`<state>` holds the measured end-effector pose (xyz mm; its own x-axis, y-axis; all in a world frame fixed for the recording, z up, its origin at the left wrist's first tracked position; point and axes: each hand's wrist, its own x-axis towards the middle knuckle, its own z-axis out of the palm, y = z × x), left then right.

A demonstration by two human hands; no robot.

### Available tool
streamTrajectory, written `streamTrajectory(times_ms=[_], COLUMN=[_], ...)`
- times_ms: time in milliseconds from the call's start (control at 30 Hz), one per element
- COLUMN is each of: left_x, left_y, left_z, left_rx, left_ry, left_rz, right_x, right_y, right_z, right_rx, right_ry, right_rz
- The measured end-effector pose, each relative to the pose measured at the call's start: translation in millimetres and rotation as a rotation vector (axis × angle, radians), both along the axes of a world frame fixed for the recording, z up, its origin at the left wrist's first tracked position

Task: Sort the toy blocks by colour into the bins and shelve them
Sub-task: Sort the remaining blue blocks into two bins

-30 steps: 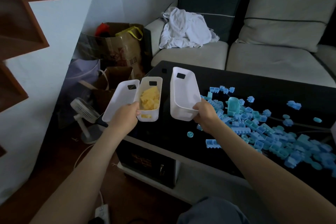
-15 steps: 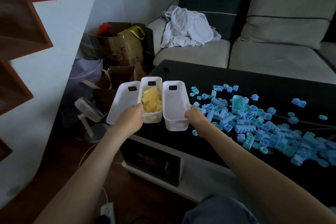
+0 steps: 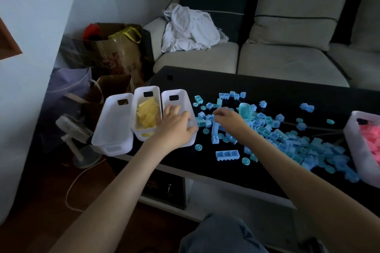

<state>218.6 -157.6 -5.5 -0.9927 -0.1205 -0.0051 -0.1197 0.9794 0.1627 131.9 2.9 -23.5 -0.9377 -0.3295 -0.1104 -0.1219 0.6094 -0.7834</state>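
Now the empty bin [image 3: 183,96] stands just right of the yellow bin [image 3: 137,96] under your spread left hand [image 3: 176,125], your right hand [image 3: 229,118], grip unclear, freed for the blue blocks [image 3: 267,127].

Left hand [image 3: 174,127] and right hand [image 3: 228,118] on bare forearms [image 3: 127,176]; grey-blue trousers [image 3: 222,234] over one knee.

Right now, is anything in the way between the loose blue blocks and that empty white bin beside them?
No object lies between the blue blocks and the empty bin, only bare table. But the left hand lies across the bin's opening, covering much of it.
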Motion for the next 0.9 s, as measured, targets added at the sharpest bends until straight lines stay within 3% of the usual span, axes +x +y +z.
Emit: streamTrajectory(times_ms=[133, 267, 400, 700, 900], left_x=[-6, -5, -5, -22, -38], left_y=[14, 17, 12, 18, 30], left_z=[-5, -8, -12, -18, -21], left_rx=[0.054, 0.191, 0.229, 0.249, 0.284], left_ry=[-0.035, 0.002, 0.046, 0.281, 0.309], left_rz=[-0.146, -0.1, -0.064, -0.076, -0.142], right_x=[-19, -33, -47, -54, -49], right_y=[32, 55, 67, 76, 73], right_z=[-5, -18, -33, -31, -13], right_rx=[0.135, 0.471, 0.486, 0.026, -0.862], right_ry=[0.067, 0.186, 0.175, 0.23, -0.343], right_rz=[-0.019, -0.154, -0.108, -0.282, -0.332])
